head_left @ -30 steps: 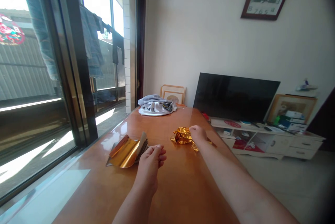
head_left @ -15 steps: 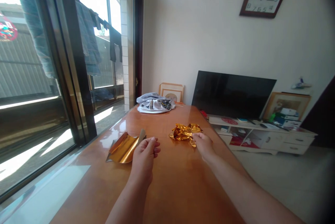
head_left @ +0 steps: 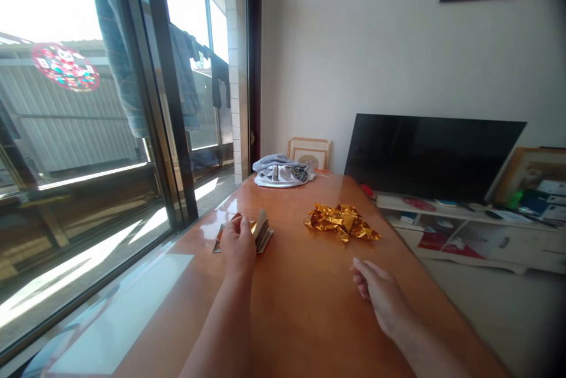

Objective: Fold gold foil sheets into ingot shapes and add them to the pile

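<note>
My left hand is over a small stack of gold foil paper on the left of the table. Its thumb and fingers are pinched at the top gold sheet, and the hand hides much of the stack, whose grey sheet edges stick up on the right. Several folded, crinkled gold foil pieces lie in a pile right of the middle. Nearer to me than that pile, and apart from it, my right hand hovers with its fingers curled closed; nothing shows in them.
The brown table carries a bundle of grey cloth at its far end. A pale sheet lies along the left edge, beside a glass sliding door. Beyond the right edge stand a television and a low white cabinet.
My right hand has let go of the gold foil piece at the pile and drawn back toward me. My left hand has moved onto the foil stack. The view has turned left.
</note>
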A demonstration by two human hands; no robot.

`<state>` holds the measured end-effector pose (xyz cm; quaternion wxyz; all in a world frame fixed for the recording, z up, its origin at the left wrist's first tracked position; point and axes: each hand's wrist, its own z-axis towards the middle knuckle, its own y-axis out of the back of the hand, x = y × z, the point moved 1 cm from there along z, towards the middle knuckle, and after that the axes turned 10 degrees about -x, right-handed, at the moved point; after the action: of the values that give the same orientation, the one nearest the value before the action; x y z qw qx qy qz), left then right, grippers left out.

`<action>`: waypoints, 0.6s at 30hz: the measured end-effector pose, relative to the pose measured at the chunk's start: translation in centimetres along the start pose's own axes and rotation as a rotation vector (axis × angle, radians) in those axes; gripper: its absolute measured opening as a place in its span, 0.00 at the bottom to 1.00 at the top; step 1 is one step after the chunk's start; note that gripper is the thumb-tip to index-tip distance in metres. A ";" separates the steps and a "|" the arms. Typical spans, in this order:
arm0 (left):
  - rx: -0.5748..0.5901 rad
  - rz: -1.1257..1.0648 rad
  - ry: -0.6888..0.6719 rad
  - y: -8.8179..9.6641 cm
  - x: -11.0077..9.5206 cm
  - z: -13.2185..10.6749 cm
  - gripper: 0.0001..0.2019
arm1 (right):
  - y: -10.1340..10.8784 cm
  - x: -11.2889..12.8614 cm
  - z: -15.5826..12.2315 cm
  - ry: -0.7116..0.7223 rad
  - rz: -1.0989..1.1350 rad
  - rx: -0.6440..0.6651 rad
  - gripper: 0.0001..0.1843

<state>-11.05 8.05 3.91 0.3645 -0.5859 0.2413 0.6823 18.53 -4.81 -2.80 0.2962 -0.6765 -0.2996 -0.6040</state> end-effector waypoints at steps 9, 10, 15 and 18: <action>0.014 0.127 -0.024 0.1 1.3 0.8 0.06 | 0.4 -0.7 -0.3 0.051 -0.104 0.082 0.25; 0.035 0.141 -0.035 0.1 1.4 0.7 0.06 | 0.4 -0.8 -0.3 0.045 -0.098 0.085 0.24; 0.163 0.321 -0.110 -0.1 2.2 0.0 0.07 | 0.5 -0.9 -0.1 0.012 -0.084 0.093 0.25; 0.227 0.521 -0.158 -0.3 2.6 -0.1 0.08 | 0.6 -1.0 0.0 0.011 -0.097 0.102 0.26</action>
<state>-10.84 8.74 1.40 0.2579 -0.4047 0.4293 0.7651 18.88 -5.20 -3.86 0.3023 -0.6419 -0.3608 -0.6053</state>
